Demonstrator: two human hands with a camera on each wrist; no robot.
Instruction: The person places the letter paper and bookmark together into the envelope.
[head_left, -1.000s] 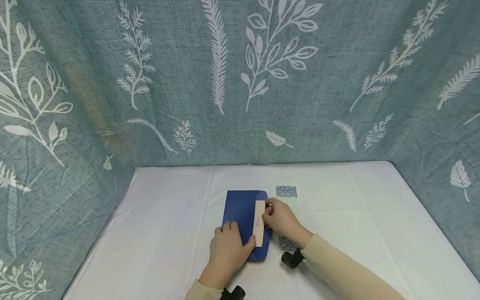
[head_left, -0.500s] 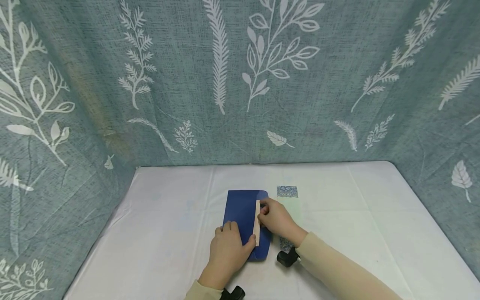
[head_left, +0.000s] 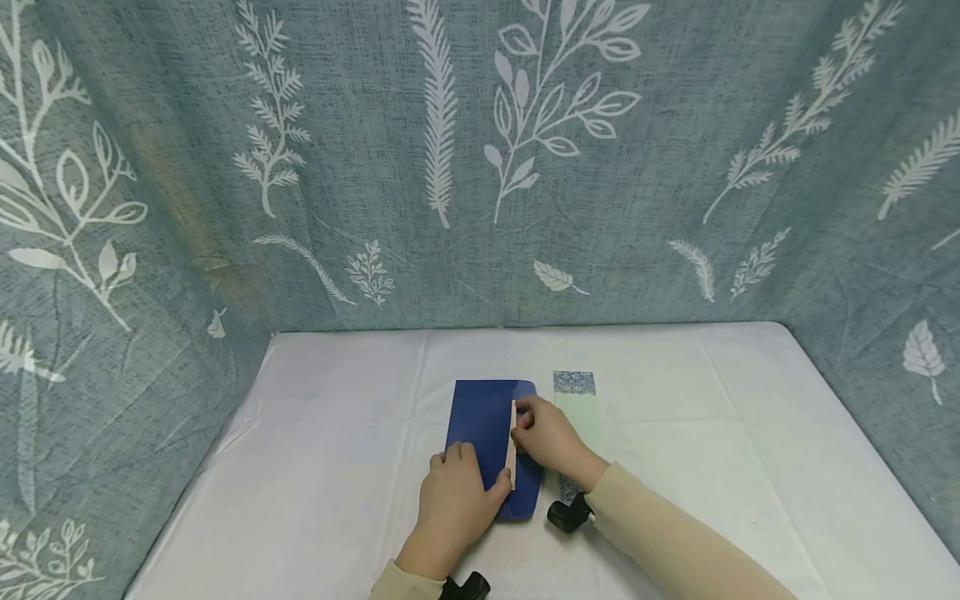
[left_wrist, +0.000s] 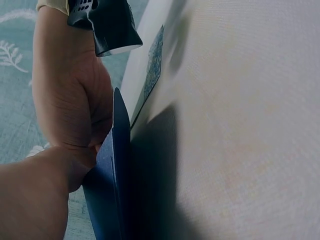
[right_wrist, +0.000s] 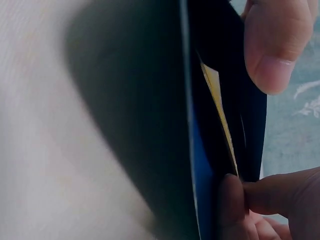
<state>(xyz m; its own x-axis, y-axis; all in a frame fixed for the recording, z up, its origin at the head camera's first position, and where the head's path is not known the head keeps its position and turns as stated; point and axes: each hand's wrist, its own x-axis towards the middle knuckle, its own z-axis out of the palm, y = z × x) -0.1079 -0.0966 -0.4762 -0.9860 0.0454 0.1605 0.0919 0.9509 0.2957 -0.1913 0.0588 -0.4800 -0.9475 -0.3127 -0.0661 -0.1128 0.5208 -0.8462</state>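
Observation:
A dark blue envelope [head_left: 480, 412] is held above the white table, its flap open on the right side. My left hand [head_left: 455, 500] grips it, with the fingers over the left part and the thumb by the mouth. Between finger and thumb, my right hand [head_left: 551, 437] pinches the right edge of a cream card [head_left: 513, 458]. Most of that card is hidden inside the envelope, leaving a narrow upright strip in the head view. From the right wrist, the card's pale edge [right_wrist: 220, 105] shows between the dark walls of the envelope.
A pale green strip [head_left: 579, 410] with blue patterned ends lies on the white table [head_left: 337, 433], partly behind the right hand. Black wrist cameras [head_left: 570, 513] hang under both wrists. Blue-green leaf-print curtains [head_left: 375, 167] surround the table at the back and sides.
The right hand has moved left, sliding the cream card deeper into the envelope, so a narrower strip shows. The left hand and the envelope have stayed nearly still.

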